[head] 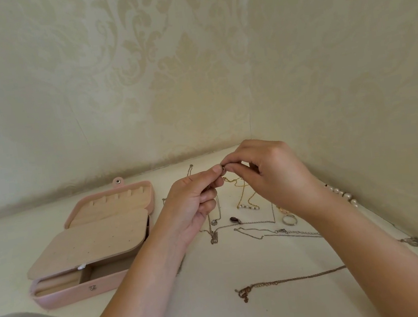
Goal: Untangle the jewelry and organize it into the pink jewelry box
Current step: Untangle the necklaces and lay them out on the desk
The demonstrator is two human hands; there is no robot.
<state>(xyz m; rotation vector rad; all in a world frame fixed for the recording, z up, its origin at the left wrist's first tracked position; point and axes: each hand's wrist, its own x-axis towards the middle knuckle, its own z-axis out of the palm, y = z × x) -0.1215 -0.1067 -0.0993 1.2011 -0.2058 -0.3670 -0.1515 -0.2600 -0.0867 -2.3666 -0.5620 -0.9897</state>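
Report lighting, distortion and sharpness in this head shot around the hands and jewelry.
Head view: soft even light, faint shadows on the table; wide-angle lens bows its back edge; left hand and right hand sharp, the chains they pinch too fine to separate; no glare on the pink jewelry box.

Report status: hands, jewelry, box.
Left hand and right hand pinch one small metal piece. Gold chain beneath. Pink jewelry box open, unobstructed.

two hands, one jewelry box, one ring, one pearl strand.
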